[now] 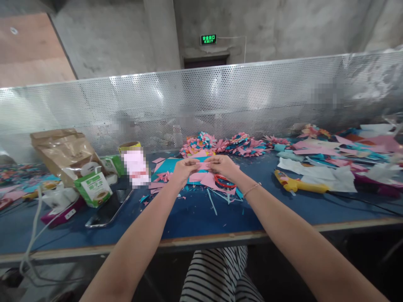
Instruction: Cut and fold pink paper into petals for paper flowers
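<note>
Above the middle of the blue table, my left hand pinches one side of a small pink paper piece. My right hand pinches the other side, fingers and thumb closed. Beneath both hands lie blue paper and loose pink paper. Beside my right wrist are red scissor-like handles; their blades are hidden. Just beyond my hands sits a heap of pink, blue and orange paper flowers. Thin pale blue strips are scattered in front.
At right are a yellow glue gun with a black cord, white sheets and paper scraps. Leftward stand a brown paper bag, a green-white packet, a dark phone and a tissue pack. A perforated metal screen rises behind.
</note>
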`<state>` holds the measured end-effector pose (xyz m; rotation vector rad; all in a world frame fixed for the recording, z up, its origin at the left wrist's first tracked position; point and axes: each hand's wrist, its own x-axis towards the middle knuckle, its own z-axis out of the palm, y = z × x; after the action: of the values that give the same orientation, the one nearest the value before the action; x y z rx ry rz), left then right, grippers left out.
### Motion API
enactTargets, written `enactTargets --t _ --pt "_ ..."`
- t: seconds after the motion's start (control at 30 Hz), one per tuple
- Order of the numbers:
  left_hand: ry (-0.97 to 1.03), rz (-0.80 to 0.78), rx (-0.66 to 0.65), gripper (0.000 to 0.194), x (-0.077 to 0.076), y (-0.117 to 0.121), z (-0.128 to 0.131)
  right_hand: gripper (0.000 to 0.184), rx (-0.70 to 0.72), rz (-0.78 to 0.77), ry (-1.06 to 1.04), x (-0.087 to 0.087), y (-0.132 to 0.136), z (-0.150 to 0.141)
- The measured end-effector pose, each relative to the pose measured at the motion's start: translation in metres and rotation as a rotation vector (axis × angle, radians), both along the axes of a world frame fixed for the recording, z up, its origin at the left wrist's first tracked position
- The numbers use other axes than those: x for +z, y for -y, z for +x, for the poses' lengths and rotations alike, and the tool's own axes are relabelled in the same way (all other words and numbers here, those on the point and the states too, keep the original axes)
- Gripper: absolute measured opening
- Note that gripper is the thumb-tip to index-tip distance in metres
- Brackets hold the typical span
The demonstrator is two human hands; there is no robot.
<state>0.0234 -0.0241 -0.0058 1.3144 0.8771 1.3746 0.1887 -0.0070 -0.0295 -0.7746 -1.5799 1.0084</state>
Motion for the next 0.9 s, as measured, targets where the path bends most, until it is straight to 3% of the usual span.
enactTargets --t 0.6,0.9 --pt "-0.093 0.093 0.047 0.030 -0.0038 -0.0038 -0.0012 0.020 -0.132 0.147 0.178 0.0044 0.0038 -0.0008" --pt "-0.166 0.154 0.003 0.032 -0.0058 -0.0027 0.0006 0.022 -0.206 0.217 0.270 -0.0014 -0.0050 0.0038"
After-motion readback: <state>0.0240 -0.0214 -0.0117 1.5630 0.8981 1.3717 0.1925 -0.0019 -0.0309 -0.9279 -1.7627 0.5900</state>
